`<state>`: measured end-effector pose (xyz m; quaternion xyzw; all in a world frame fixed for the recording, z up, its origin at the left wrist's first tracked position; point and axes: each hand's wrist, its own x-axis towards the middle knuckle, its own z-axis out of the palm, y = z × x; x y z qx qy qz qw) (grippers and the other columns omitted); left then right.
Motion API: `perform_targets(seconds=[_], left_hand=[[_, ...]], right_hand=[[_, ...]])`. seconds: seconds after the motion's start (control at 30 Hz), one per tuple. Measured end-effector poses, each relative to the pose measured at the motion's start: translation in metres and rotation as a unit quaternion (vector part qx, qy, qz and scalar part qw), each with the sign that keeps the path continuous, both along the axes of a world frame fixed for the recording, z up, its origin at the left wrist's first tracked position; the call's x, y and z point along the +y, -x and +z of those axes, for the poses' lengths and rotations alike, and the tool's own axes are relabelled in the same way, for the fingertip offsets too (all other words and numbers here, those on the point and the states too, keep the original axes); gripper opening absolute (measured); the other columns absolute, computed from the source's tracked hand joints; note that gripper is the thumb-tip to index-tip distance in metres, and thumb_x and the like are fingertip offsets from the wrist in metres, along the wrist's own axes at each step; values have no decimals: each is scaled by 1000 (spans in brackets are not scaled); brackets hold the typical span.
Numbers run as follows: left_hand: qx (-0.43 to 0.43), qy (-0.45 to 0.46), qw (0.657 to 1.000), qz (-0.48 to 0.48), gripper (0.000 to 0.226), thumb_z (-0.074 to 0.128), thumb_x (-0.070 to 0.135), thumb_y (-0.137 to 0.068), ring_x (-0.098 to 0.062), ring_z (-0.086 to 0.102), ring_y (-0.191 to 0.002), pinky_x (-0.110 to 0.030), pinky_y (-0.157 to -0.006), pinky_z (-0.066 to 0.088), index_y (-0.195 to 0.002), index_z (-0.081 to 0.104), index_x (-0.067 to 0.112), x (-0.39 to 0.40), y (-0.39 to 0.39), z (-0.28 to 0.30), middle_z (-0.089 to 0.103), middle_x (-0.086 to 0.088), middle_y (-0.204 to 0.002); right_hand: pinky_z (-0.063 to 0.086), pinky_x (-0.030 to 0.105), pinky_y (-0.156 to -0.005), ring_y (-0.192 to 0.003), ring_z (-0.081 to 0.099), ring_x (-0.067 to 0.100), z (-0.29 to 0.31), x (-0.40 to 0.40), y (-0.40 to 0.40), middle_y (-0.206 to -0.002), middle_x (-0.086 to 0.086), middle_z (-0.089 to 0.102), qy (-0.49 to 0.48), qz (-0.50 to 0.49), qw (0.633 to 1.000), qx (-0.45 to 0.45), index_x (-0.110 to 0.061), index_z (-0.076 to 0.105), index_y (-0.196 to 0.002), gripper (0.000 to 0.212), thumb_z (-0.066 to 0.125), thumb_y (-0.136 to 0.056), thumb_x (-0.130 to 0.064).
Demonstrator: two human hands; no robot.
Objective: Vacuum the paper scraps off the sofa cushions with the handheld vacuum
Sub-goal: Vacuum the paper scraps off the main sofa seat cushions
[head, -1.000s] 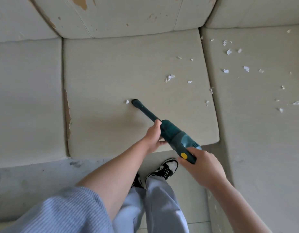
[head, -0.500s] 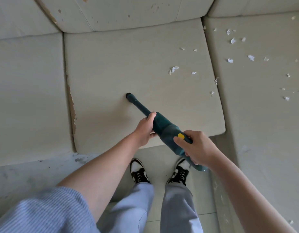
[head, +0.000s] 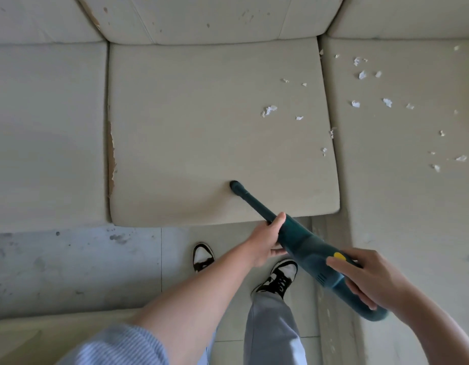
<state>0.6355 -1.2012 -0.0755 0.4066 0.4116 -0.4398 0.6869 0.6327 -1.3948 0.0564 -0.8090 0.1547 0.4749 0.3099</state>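
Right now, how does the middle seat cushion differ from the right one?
The middle cushion has only a few paper scraps, all on its right side; the right cushion has many more, spread widely. The vacuum nozzle rests on the middle cushion near its front edge; nothing touches the right cushion. The middle cushion's left edge is peeling; the right cushion shows no such wear. Both are the same beige.

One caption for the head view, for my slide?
Both hands guide a dark green handheld vacuum across the beige sofa cushion.
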Motion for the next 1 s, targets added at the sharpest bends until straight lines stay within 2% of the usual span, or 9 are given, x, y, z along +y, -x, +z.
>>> perform_targets(seconds=[0.1, 0.23, 0.37, 0.47, 0.57, 0.7, 0.77, 0.83, 1.0], left_hand=[[15, 1, 1000, 21, 43, 49, 47, -106, -21, 67, -117, -33, -85, 62, -130, 57, 13, -13, 8, 3, 67, -9, -131], [33, -3, 999, 27, 46, 46, 49, -107, -22, 68, -117, -34, -82, 62, -134, 57, 13, -29, 8, 5, 67, -10, -132], [41, 16, 998, 34, 49, 46, 50, -107, -24, 68, -118, -42, -97, 59, -137, 55, 14, -51, -1, 8, 68, -10, -132], [15, 10, 999, 27, 49, 49, 52, -105, -23, 70, -117, -43, -103, 56, -135, 57, 14, -79, -23, 14, 72, -9, -127], [-14, -39, 998, 36, 49, 56, 52, -102, -25, 74, -110, -43, -97, 60, -127, 62, 11, -103, -59, 13, 76, -10, -118], [-28, -95, 994, 52, 46, 61, 48, -98, -28, 73, -106, -41, -91, 61, -119, 63, 7, -117, -105, 6, 75, -13, -115], [-36, -98, 992, 69, 45, 61, 48, -99, -27, 72, -106, -37, -86, 61, -119, 63, 8, -112, -123, 4, 75, -13, -116], [-47, -100, 991, 74, 44, 61, 49, -99, -26, 72, -107, -37, -88, 61, -118, 63, 10, -102, -142, -1, 75, -12, -117], [-42, -122, 990, 61, 47, 63, 52, -97, -24, 72, -107, -37, -92, 60, -121, 63, 11, -81, -192, -12, 75, -8, -115]], right_hand=[[37, 21, -43, -32, 39, 18, 1, -13, -1, -43, 2, 53, 1, 15, 1000, 13, -4, 60, -73, 35, 61, -99, -28], [38, 25, -44, -36, 41, 19, -2, -28, -3, -46, 0, 55, -2, 18, 1000, 16, -7, 64, -77, 32, 61, -97, -32], [39, 26, -45, -35, 41, 17, 0, -49, -7, -49, 0, 56, -2, 16, 1000, 5, -6, 65, -79, 32, 61, -97, -32], [39, 25, -46, -37, 42, 18, 6, -72, -16, -48, 0, 57, -7, -30, 999, -14, -4, 65, -78, 34, 62, -96, -34], [38, 27, -46, -39, 44, 20, 8, -80, -27, -47, -1, 56, -14, -68, 997, -43, -4, 63, -81, 24, 66, -91, -25], [37, 23, -42, -37, 46, 14, -1, -83, -56, -47, -4, 56, -22, -73, 994, -79, -12, 63, -77, 16, 70, -87, -23], [39, 23, -45, -39, 47, 10, -8, -80, -75, -52, -4, 59, -21, -67, 993, -99, -15, 64, -76, 15, 71, -86, -25], [39, 22, -46, -43, 49, 11, -15, -72, -92, -59, -1, 61, -25, -64, 991, -111, -15, 65, -79, 16, 70, -87, -27], [44, 26, -47, -42, 50, 13, -33, -47, -135, -56, -1, 61, -37, -89, 989, -115, -12, 65, -83, 27, 66, -91, -37]])
